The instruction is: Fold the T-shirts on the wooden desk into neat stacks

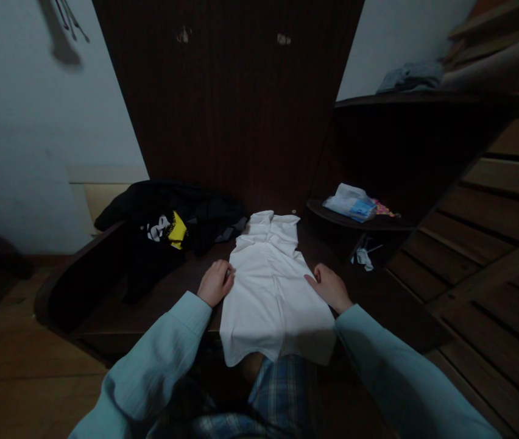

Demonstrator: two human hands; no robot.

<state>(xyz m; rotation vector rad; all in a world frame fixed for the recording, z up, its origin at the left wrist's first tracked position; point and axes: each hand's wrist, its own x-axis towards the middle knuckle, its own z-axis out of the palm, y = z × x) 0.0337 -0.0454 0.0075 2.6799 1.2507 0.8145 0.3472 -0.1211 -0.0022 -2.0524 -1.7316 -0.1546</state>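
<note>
A white shirt (271, 286) lies lengthwise on a dark wooden bench, narrower at its far end. Creases run down its middle, and its near end hangs over the bench's front edge. My left hand (216, 282) is at the shirt's left side, its fingers curled in on the fabric edge. Across from it, my right hand (331, 288) has thumb and fingers bent at the right edge of the cloth. The fingertips of both hands are partly hidden.
Black clothing (172, 213) with a yellow and white print is heaped at the bench's left. A blue-and-white plastic pack (353, 204) rests on the right corner shelf (391, 224). Slatted wood (488, 225) stands on the right. A dark panel (232, 103) rises behind.
</note>
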